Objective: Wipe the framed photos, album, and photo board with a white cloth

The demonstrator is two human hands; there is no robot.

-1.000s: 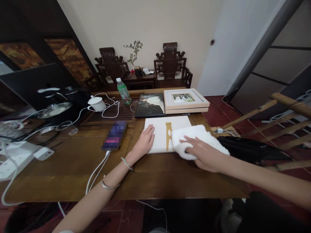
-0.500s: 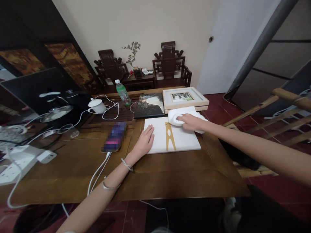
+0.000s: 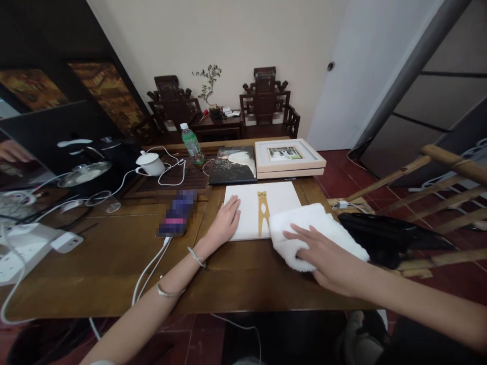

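A white canvas panel point(image 3: 247, 203) with a gold, long-legged cat figure point(image 3: 263, 210) lies flat on the wooden table point(image 3: 243, 284). My left hand point(image 3: 227, 220) rests flat on the panel's left edge, fingers stretched out and holding nothing. At the panel's lower right corner, my right hand point(image 3: 317, 253) grips a fluffy white cloth point(image 3: 323, 223) and presses it down. The cloth covers that corner and part of the table beside it.
Behind the panel lie a dark picture point(image 3: 234, 165) and stacked pale picture frames point(image 3: 289, 170). A green bottle point(image 3: 192, 144), a lidded white cup point(image 3: 150, 165), a phone point(image 3: 177, 215) on a cable and a white power strip point(image 3: 23, 248) are to the left. Bamboo chair point(image 3: 411, 177) at right.
My right hand has drawn the cloth from the panel's upper right toward me, down to its lower right corner. The cloth is more spread out. My left hand stays in place.
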